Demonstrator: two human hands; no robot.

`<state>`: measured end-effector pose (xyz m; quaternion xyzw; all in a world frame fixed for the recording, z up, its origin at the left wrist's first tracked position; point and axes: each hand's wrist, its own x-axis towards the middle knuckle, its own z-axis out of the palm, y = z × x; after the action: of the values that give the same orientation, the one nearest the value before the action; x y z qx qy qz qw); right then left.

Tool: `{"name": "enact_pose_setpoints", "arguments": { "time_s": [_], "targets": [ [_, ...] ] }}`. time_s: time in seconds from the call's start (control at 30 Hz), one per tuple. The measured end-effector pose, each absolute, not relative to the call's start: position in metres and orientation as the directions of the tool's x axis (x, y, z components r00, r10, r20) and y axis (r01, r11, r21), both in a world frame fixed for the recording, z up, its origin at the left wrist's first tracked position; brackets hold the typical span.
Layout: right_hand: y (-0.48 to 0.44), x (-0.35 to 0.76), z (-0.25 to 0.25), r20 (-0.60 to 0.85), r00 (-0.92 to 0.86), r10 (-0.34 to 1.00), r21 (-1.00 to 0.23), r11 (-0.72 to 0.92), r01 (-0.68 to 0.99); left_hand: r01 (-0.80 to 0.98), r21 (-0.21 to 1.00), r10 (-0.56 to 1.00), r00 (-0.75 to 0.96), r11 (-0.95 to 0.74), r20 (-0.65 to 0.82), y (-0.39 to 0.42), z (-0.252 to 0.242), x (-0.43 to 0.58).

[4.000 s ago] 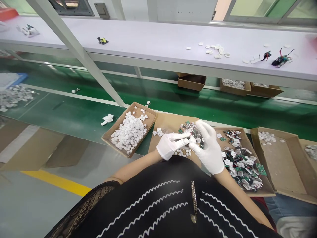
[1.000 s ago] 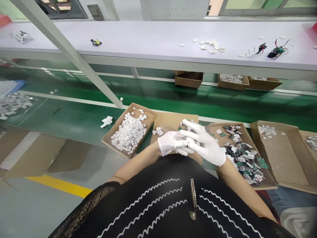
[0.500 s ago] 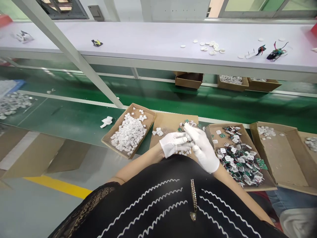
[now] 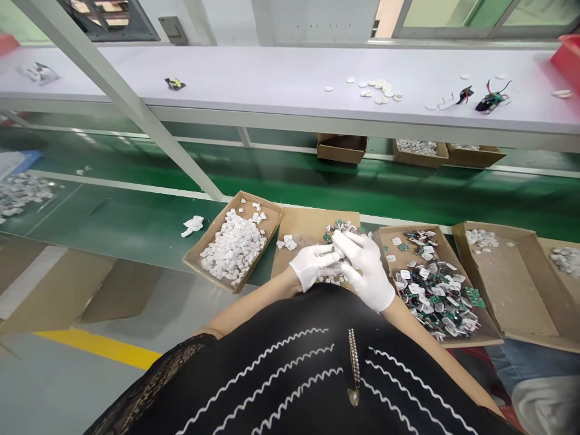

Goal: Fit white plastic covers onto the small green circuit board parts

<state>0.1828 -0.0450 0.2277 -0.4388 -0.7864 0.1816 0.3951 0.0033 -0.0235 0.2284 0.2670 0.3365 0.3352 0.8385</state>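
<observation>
My left hand [image 4: 312, 264] and my right hand [image 4: 366, 269], both in white gloves, meet over a flat cardboard sheet [image 4: 301, 223]. Their fingers are closed together around something small that the gloves mostly hide. Just beyond the fingertips lies a small heap of green circuit boards with white parts [image 4: 341, 226]. Small white pieces [image 4: 334, 280] show under the hands, near my body. Left of my left hand, a little cluster of white plastic pieces [image 4: 287, 242] rests on the sheet.
A cardboard tray [image 4: 275, 212] of white pieces stands left. On the right, another tray [image 4: 492, 326] holds wired circuit boards, beside a tray [image 4: 528, 278] with a few white pieces. A slanted metal post [image 4: 172, 148] rises at left. Behind runs a white shelf [image 4: 254, 75].
My right hand has turned and drawn in, its fingers now bent over the left fingertips. The view has shifted slightly. My left hand stays almost in place.
</observation>
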Motion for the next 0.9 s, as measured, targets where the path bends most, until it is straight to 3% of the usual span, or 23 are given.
{"name": "enact_pose_setpoints", "arguments": {
  "time_s": [0.13, 0.23, 0.43, 0.63, 0.77, 0.9],
  "targets": [
    [-0.049, 0.181, 0.227, 0.505, -0.176, 0.845, -0.664, 0.511, 0.545, -0.299, 0.793, 0.779, 0.54, 0.531, -0.318, -0.021, 0.24, -0.001],
    [-0.052, 0.18, 0.231, 0.523, -0.1, 0.846, -0.679, 0.485, 0.551, -0.291, 0.773, 0.72, 0.631, 0.564, -0.288, -0.019, 0.241, -0.006],
    [-0.05, 0.182, 0.25, 0.295, -0.15, 0.944, -0.827, 0.331, 0.454, -0.247, 0.77, 0.72, 0.593, 0.588, -0.36, -0.022, 0.233, -0.011],
    [-0.048, 0.179, 0.253, 0.371, -0.153, 0.916, -0.689, 0.382, 0.616, -0.235, 0.777, 0.73, 0.572, 0.583, -0.374, -0.025, 0.234, -0.008],
    [-0.045, 0.176, 0.238, 0.51, -0.122, 0.852, -0.621, 0.462, 0.633, -0.289, 0.781, 0.767, 0.542, 0.554, -0.344, -0.023, 0.237, -0.007],
    [-0.044, 0.176, 0.225, 0.544, -0.235, 0.806, -0.567, 0.559, 0.605, -0.419, 0.643, 0.722, 0.613, 0.641, -0.321, -0.02, 0.228, -0.006]
  ]
}}
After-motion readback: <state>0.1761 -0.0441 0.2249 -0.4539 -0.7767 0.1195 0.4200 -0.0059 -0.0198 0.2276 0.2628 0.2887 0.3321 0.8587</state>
